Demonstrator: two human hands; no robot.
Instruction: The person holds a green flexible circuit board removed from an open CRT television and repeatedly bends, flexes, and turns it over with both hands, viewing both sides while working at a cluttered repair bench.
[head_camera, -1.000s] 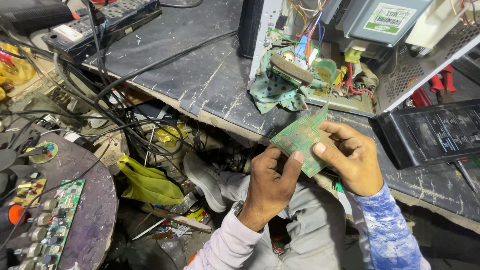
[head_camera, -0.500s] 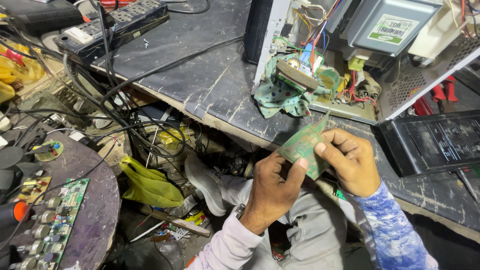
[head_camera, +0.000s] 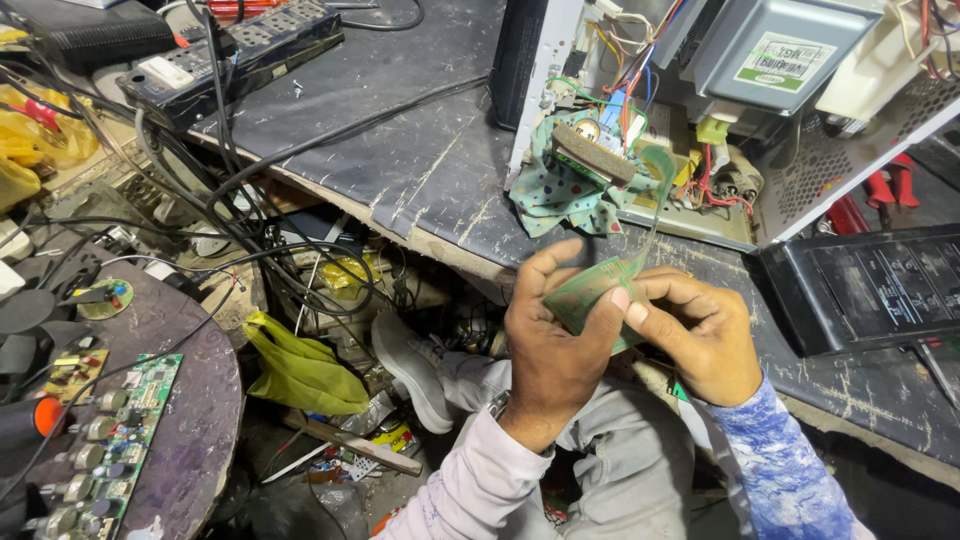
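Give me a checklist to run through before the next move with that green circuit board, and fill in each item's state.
1. Both hands on the board: left hand and right hand each pinch the green circuit board. Ok.
2. Board clear of the workbench: held in the air in front of its edge. Ok.
3. Board free of wires: a thin green strip runs from it up toward the opened appliance; whether it is attached, cannot tell.
4. Component side visible: only the plain green face shows. Cannot tell.
5. Space below the hands: cables and a yellow bag crowd the floor. Not ok.
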